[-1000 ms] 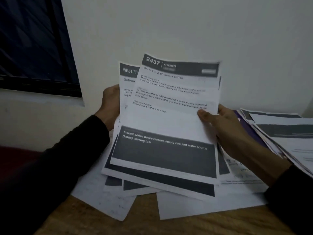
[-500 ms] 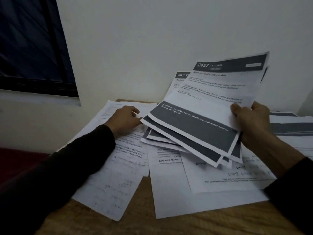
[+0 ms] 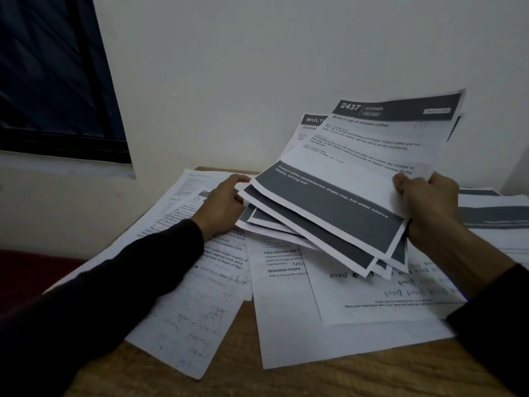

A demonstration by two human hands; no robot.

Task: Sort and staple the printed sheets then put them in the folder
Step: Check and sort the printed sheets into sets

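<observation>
Since a second earlier, the left hand (image 3: 221, 200) had let go of the held sheets (image 3: 337, 190) and dropped toward the desk (image 3: 229, 376), and the bundle had swung out to the right, carried by the right hand (image 3: 426, 202) alone. That right hand pinched the bundle at its right edge, thumb on the top page, fingers curled behind, keeping the fanned pages tilted up clear of the clutter, probably so the other hand was free to pick out the next page. The left hand rested among the loose papers (image 3: 200, 282), its fingers at the low left corner of the bundle; whether they gripped anything could not be told. Loose papers overlapped across the desk beneath, some printed, some handwritten. A further pile (image 3: 492, 213) lay at the far right. No stapler or folder could be made out, and the overlapping spread looked likely to slow the sorting.
</observation>
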